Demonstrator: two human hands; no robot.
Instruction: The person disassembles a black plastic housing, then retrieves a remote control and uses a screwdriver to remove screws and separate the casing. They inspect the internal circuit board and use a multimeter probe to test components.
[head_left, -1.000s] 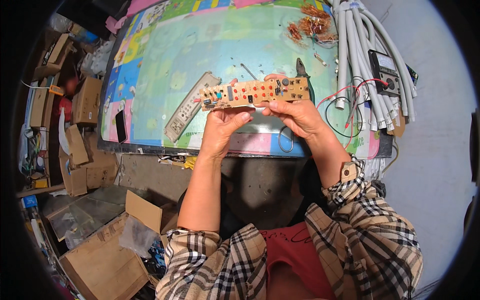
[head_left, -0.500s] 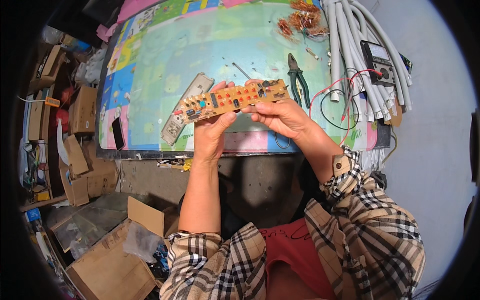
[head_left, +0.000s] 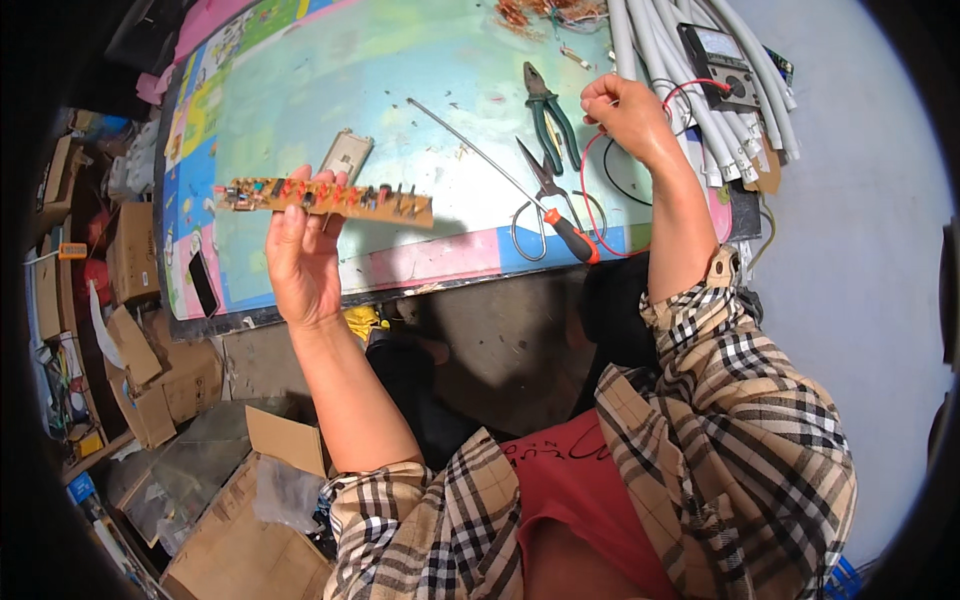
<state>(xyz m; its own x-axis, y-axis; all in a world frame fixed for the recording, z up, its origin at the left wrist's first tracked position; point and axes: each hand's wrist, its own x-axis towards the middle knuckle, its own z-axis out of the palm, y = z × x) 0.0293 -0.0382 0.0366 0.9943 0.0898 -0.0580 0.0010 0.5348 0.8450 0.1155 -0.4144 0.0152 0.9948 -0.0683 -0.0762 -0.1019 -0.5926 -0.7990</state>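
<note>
My left hand (head_left: 303, 262) holds a circuit board (head_left: 375, 203) by its middle, the thumb on the near edge and the fingers behind. The long narrow tan board carries red, black and blue components and is tilted nearly edge-on. Behind it a grey plastic casing (head_left: 346, 157) lies on the table, partly hidden by that hand. At the right, my right hand (head_left: 630, 118) is raised with its fingertips pinched together. It is over the red test lead (head_left: 584, 190) of a multimeter (head_left: 718, 60); whether the fingers grip the lead is hidden.
Between my hands lie green-handled pliers (head_left: 548, 118), scissors (head_left: 545, 185) and a long screwdriver (head_left: 570, 235) with an orange-and-black handle. Grey-white tubes (head_left: 640, 45) lie at the far right. Copper wire (head_left: 525, 14) is heaped at the back, and a phone (head_left: 203, 283) rests near the left edge.
My right hand has let go of the board and moved right to the test lead. My left hand has carried the board left and tilted it. The view has shifted, uncovering the scissors and screwdriver.
</note>
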